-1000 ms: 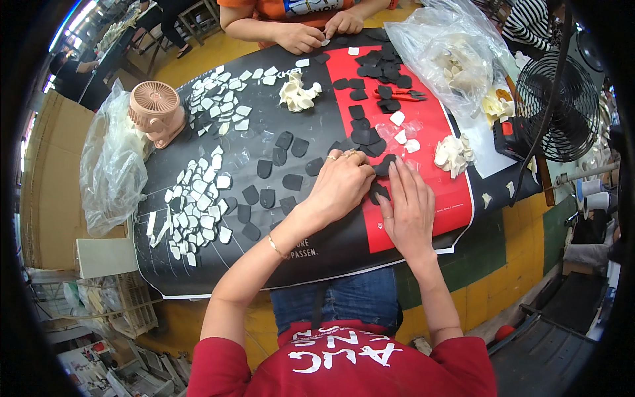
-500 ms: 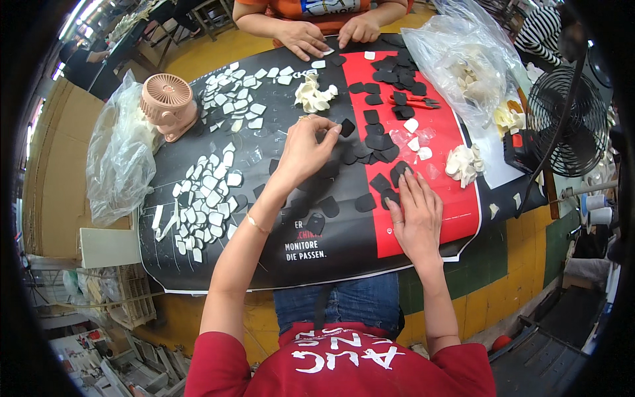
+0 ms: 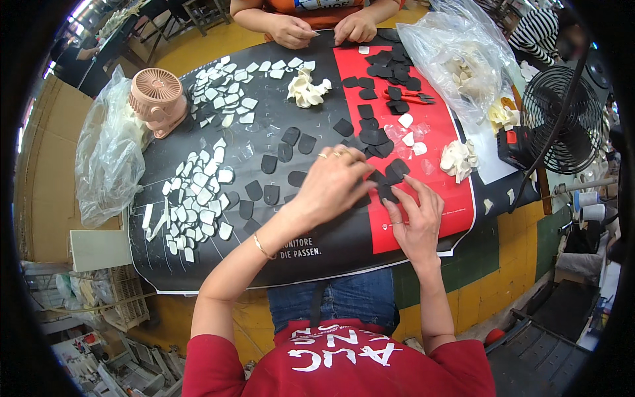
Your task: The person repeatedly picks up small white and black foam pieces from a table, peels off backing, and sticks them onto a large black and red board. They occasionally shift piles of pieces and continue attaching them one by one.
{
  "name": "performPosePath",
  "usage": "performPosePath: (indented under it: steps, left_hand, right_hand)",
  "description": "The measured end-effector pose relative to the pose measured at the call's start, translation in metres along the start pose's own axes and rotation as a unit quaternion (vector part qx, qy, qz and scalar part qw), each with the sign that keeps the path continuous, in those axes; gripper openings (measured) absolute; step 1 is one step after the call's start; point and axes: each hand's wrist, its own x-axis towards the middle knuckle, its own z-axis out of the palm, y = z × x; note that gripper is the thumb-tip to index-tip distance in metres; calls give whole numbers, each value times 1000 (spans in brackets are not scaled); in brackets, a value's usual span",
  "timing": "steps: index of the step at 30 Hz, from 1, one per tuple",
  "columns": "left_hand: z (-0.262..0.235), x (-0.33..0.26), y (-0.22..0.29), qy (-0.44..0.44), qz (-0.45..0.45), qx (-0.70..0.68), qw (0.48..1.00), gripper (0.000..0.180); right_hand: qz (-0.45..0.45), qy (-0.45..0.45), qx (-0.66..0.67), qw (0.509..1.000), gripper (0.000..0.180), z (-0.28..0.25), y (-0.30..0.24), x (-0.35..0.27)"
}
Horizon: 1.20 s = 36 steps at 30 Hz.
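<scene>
Small black pieces, flat and rounded at one end, lie scattered over the black and red table covering. My left hand, a little smeared by motion, reaches across to the right, its fingertips beside a black piece; whether they hold anything is hidden. My right hand is open on the red part, fingers spread, the tips at another black piece. Just above those fingertips lie more black pieces. Further black pieces are spread left of my left hand, and a cluster lies beyond it.
White pieces are heaped at left. A pink fan and clear plastic bag stand beyond. Red-handled cutters, cream scraps and a black fan are at right. Across the table are a co-worker's hands.
My left hand has come nearer and to the right, from a black piece further up the table to beside my right hand. The co-worker's hands have drawn back, one now lifting a small light piece.
</scene>
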Motion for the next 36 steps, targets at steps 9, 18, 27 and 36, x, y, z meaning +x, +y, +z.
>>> performPosePath:
  steps: [9,18,27,36]
  left_hand:
    - [24,13,2,-140,130,237,953,24]
    - [24,9,-4,-109,134,197,965,26]
    - [-5,7,20,33,-16,-17,999,23]
    - [-19,-55,85,1,-318,-510,799,16]
  right_hand:
    - [-69,-16,-83,994,25,-6,1,5]
    - [-73,52,-74,993,15,4,15,2]
    - [205,117,340,910,25,-31,18,-13]
    - [142,3,403,904,15,-35,-37,-20]
